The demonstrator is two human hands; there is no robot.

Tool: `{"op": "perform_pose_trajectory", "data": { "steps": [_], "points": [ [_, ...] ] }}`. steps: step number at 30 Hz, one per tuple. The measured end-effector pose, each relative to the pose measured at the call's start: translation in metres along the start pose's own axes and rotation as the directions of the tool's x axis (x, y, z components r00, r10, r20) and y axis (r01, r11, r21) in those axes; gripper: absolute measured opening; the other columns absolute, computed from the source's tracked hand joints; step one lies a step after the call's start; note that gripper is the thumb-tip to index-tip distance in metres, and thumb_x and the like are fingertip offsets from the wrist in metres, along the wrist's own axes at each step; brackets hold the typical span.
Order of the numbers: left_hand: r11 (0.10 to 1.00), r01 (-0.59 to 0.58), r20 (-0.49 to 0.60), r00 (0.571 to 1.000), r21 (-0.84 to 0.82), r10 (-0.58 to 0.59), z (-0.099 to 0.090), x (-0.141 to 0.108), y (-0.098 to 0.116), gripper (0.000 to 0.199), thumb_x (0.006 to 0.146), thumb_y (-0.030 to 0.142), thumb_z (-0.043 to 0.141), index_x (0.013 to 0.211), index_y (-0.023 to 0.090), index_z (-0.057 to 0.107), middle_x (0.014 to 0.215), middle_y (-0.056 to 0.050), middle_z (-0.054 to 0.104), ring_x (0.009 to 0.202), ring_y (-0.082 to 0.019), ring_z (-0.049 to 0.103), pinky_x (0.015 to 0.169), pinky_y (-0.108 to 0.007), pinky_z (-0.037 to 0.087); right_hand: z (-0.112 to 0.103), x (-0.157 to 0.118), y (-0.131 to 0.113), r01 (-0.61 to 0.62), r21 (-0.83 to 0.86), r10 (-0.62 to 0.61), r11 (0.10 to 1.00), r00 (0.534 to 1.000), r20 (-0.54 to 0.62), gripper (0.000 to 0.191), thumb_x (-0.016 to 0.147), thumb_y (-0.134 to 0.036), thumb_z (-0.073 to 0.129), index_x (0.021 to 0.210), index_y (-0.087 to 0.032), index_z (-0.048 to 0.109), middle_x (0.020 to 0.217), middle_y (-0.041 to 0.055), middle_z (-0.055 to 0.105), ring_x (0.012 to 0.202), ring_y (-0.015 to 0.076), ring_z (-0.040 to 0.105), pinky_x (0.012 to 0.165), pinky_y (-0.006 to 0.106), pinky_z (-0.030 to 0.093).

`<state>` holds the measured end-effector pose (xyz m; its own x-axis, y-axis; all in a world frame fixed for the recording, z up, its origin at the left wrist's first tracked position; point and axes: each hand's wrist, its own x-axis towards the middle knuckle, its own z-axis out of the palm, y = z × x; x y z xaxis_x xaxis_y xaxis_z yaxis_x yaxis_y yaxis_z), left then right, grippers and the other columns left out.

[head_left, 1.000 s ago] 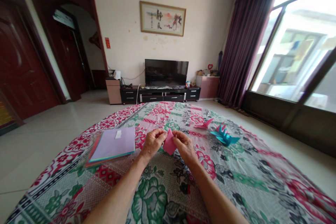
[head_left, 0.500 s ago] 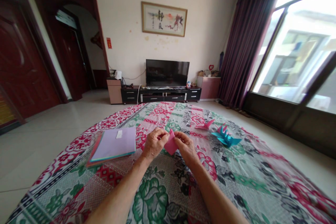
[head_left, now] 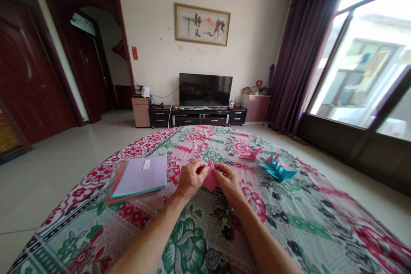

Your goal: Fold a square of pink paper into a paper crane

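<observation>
A small folded pink paper (head_left: 210,180) is held between my hands above the table's middle. My left hand (head_left: 192,178) pinches its upper left edge with thumb and forefinger. On the other side, my right hand (head_left: 227,180) grips its right edge, fingers closed. The paper's pointed tip shows between the fingertips. Folded pink paper (head_left: 253,154) lies farther back on the right, near blue folded paper (head_left: 278,172) with more pink behind it.
A stack of coloured sheets, lilac on top (head_left: 138,180), lies at the left with a small white label (head_left: 147,164). A patterned cloth (head_left: 128,231) covers the round table. Beyond stand a television (head_left: 205,90) and low cabinets (head_left: 189,121).
My left hand's fingers have shifted slightly on the pink paper, and the paper is turned a little. The whole view has moved slightly.
</observation>
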<state>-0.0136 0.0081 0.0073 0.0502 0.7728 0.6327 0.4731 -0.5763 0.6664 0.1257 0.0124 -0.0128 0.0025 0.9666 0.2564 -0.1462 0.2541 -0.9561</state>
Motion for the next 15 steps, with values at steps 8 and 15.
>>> {"op": "perform_pose_trajectory", "data": {
  "steps": [8, 15],
  "points": [
    [0.95, 0.202, 0.093, 0.978, -0.238, -0.185, 0.0047, -0.0004, -0.0075, 0.019, 0.073, 0.032, 0.058, 0.08, 0.015, 0.063, 0.064, -0.001, 0.061, 0.056, -0.011, 0.053, 0.053, -0.02, 0.041, 0.0026, 0.0009, 0.001, -0.018, 0.039, 0.019, 0.999, 1.0, -0.017, 0.037, 0.066, -0.04, 0.062, 0.093, -0.015, 0.059, 0.059, -0.0035, 0.054, 0.045, 0.0066, 0.043, 0.043, 0.018, 0.035],
    [0.937, 0.221, 0.108, 0.974, -0.269, -0.199, 0.0061, -0.0006, -0.0068, 0.021, 0.072, 0.032, 0.059, 0.081, 0.013, 0.063, 0.064, 0.0, 0.061, 0.057, -0.01, 0.052, 0.053, -0.019, 0.04, 0.0072, -0.001, -0.0008, -0.009, 0.046, 0.009, 0.999, 1.0, -0.009, 0.035, 0.064, -0.04, 0.063, 0.089, -0.015, 0.057, 0.051, -0.0052, 0.051, 0.039, 0.0055, 0.038, 0.039, 0.018, 0.031]
  ]
}}
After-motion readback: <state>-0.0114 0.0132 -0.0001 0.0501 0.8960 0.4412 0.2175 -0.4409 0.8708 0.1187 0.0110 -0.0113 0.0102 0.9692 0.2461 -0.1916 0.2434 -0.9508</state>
